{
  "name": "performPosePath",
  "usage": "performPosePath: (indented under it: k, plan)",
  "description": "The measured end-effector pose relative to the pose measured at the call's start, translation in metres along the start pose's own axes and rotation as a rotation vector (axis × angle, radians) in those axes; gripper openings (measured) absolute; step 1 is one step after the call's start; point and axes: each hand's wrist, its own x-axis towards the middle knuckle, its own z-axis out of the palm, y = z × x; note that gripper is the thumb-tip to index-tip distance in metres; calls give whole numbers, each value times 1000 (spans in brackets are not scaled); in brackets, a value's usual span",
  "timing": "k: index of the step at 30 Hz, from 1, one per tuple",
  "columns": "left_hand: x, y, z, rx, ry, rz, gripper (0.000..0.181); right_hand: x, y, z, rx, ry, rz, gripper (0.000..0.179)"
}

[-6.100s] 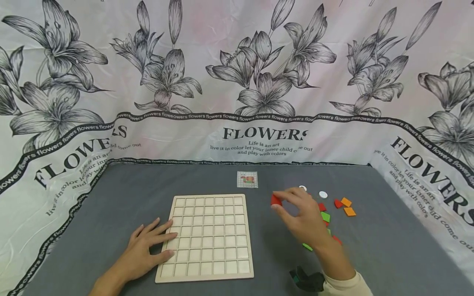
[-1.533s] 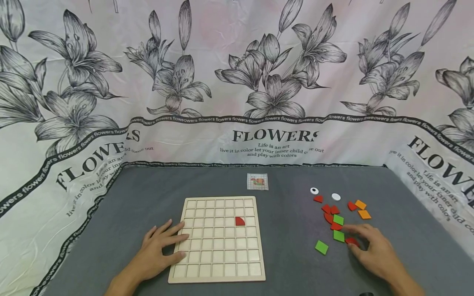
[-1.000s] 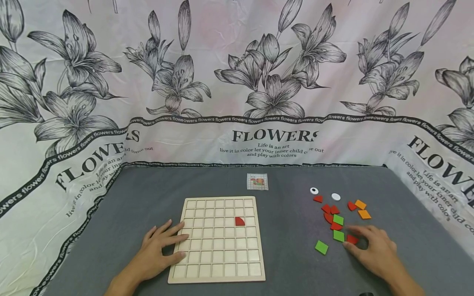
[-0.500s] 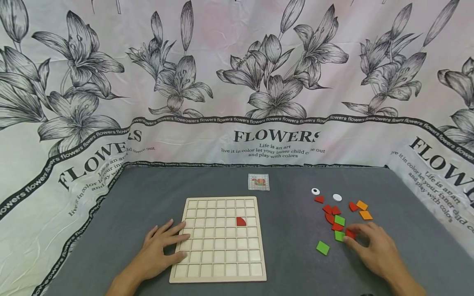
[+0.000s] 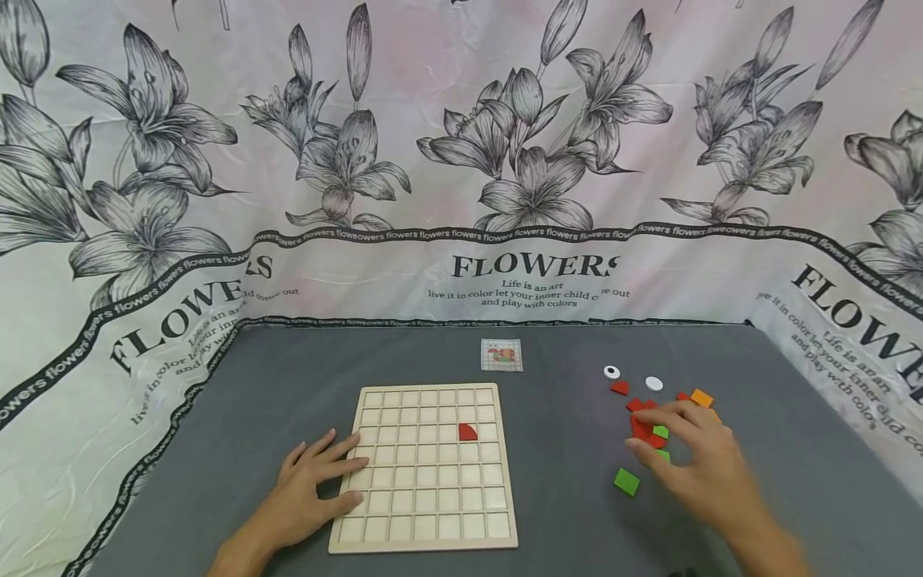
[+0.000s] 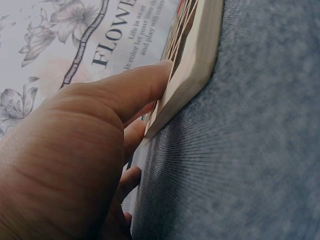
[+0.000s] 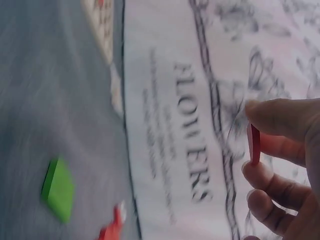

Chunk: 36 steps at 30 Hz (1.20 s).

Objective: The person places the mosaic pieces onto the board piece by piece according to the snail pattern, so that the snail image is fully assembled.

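Observation:
My right hand (image 5: 695,457) pinches a red tile (image 7: 254,144) between thumb and fingertips, held up off the table over the loose pieces. In the right wrist view the tile is seen edge-on. My left hand (image 5: 303,481) lies with spread fingers on the left edge of a wooden grid board (image 5: 433,469); the left wrist view has its thumb (image 6: 145,87) against the board's rim. One red quarter-round tile (image 5: 468,432) sits in a cell toward the board's upper right. Beside the right hand lie red tiles, partly hidden, and a green square tile (image 5: 626,482).
A small picture card (image 5: 501,355) lies behind the board. Two white round pieces, one (image 5: 611,372) with a black dot, lie at the back right. Orange tiles (image 5: 702,398) are partly behind the right hand. A flower-printed cloth (image 5: 534,272) hangs behind the grey table.
A red quarter-round tile now sits in the board. My right hand took hold of another red tile beside the green ones and lifted it up and leftward. The left hand stays on the board.

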Motion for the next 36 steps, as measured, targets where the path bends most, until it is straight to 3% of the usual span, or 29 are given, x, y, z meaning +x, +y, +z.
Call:
performPosePath:
  k: [10, 15, 26, 36]
  plan:
    - [0, 0, 1, 0, -7, -9, 48, 22, -45, 32, 121, -13, -140, 34]
    - [0, 0, -1, -9, -22, -20, 49, 30, -62, 50, 158, -18, -168, 33]
    - [0, 0, -1, -15, 9, 5, 46, 36, -82, 85, 217, -66, -142, 28]
    - [-1, -1, 0, -20, 15, 18, 44, 30, -90, 129, 211, -120, -58, 25]
